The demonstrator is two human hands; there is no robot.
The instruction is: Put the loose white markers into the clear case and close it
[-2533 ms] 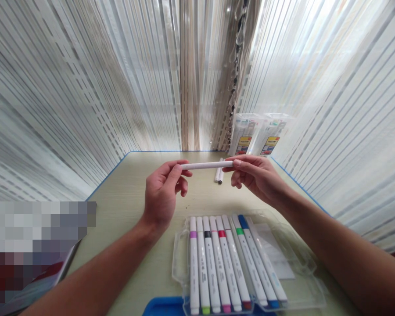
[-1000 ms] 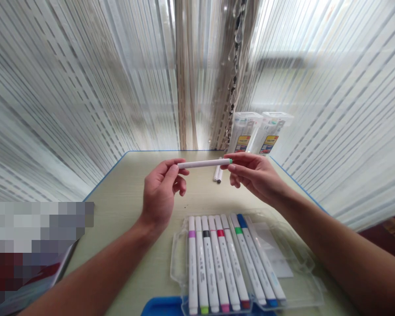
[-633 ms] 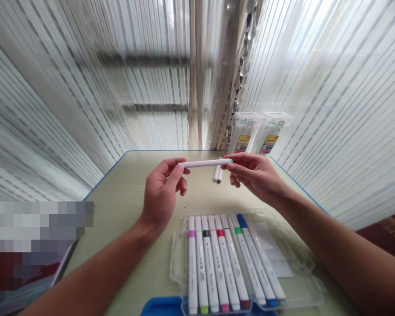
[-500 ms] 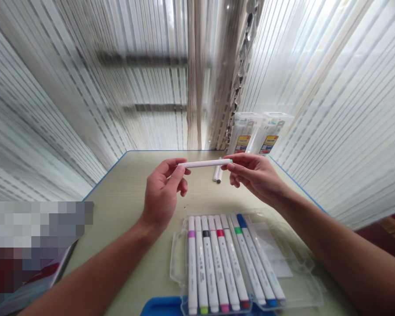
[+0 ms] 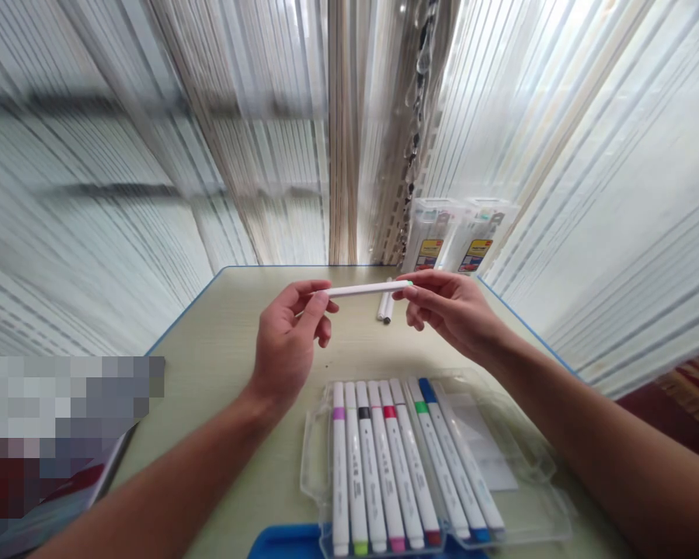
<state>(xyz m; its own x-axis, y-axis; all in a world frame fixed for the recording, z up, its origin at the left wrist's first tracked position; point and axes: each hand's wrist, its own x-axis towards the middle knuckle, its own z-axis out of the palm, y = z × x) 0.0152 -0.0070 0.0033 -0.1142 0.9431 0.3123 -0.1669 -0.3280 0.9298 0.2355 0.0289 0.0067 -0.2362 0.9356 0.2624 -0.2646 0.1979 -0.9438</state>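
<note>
Closing further over the green end than in the earlier frame, the right thumb partly covers that tip of the slim white plastic marker (image 5: pixel 364 289). Both ends are pinched, the left hand (image 5: pixel 285 341) in a thumb-and-finger grip at 9 o'clock, the right hand (image 5: pixel 460 310) likewise at 3 o'clock, apparently to steady the barrel, nearly level above the pale green counter (image 5: pixel 210 341). Just behind its right half lie two loose white markers (image 5: pixel 388 307). Toward 5 o'clock, an open clear plastic case (image 5: pixel 313 458) keeps white markers with coloured bands (image 5: pixel 378 481) side by side, probably for easy reach. Toward 2 o'clock stand two upright clear cases with yellow labels (image 5: pixel 454 247); at 12 hangs a pale striped curtain (image 5: pixel 268 155).
</note>
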